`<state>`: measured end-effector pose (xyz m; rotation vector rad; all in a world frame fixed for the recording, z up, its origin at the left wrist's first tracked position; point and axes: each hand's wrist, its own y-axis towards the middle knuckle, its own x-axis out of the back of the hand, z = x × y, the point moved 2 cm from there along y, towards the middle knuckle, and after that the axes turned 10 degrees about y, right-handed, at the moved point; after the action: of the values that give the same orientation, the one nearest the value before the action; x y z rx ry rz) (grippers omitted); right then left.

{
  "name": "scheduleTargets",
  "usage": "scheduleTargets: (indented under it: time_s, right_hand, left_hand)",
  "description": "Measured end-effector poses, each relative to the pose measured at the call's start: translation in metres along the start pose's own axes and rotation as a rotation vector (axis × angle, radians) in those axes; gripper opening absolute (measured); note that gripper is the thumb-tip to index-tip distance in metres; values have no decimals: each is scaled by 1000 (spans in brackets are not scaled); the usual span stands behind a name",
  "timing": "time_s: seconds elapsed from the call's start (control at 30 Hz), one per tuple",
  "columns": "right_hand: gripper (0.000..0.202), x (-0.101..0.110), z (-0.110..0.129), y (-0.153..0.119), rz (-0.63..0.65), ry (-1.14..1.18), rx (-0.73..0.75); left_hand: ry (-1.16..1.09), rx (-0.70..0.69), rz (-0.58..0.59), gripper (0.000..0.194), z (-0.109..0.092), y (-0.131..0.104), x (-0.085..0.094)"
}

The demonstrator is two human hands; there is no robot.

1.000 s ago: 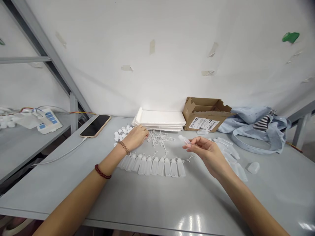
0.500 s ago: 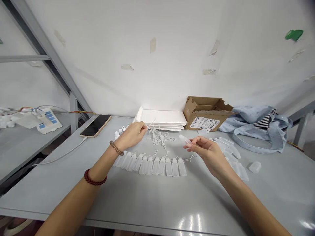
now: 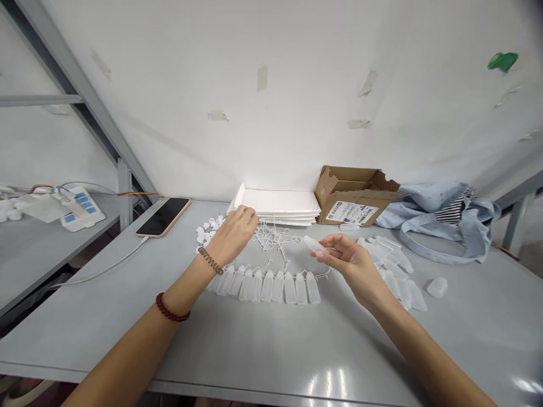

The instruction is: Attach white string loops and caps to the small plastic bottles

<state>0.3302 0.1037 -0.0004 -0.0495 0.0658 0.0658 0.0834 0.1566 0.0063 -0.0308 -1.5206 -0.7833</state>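
Observation:
My right hand (image 3: 345, 257) pinches a small translucent plastic bottle (image 3: 313, 243), tilted with its narrow end up and left, just above the table. My left hand (image 3: 237, 229) is closed, back of the hand towards me, beside a loose pile of thin white looped plastic strips (image 3: 271, 237). Its fingertips are turned away, so whatever they grip is hidden. In front lies a row of similar flat bottles (image 3: 278, 287), several with white strips at their necks. Small white caps (image 3: 206, 230) lie partly behind my left wrist. More loose translucent bottles (image 3: 394, 260) are heaped right of my right hand.
At the back stand a stack of white sheets or envelopes (image 3: 282, 200) and an open cardboard box (image 3: 356, 206). A light blue fabric bag (image 3: 441, 226) lies at the right. On the left is a phone (image 3: 164, 217) with its cable (image 3: 106, 271); a metal frame post (image 3: 125, 186) rises behind.
My left hand has shifted slightly right and turned over, hiding its fingertips. My right hand, still holding the bottle, has moved a little left. The view has shifted slightly.

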Motion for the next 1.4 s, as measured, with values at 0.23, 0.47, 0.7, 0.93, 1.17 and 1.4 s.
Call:
scheduleTargets:
  time_s: [0.23, 0.47, 0.7, 0.93, 1.17, 1.4]
  right_hand:
    - [37, 0, 2, -1, -1, -12, 22]
    - [33, -8, 0, -5, 102, 31, 25]
    - [27, -16, -3, -10, 191, 103, 30]
    - [29, -19, -7, -11, 227, 135, 16]
    - [27, -20, -7, -13, 199, 72, 31]
    - [14, -19, -4, -17, 108, -310, 337]
  left_hand:
    - [75, -30, -21, 28, 3, 0, 1]
    - [-800, 387, 42, 16, -30, -5, 14]
    - [-1158, 434, 36, 16, -64, -13, 17]
    - [-1168, 471, 41, 20, -68, -16, 15]
    - [-1228, 488, 89, 18, -68, -16, 15]
    - [-1260, 483, 136, 20, -64, -15, 14]
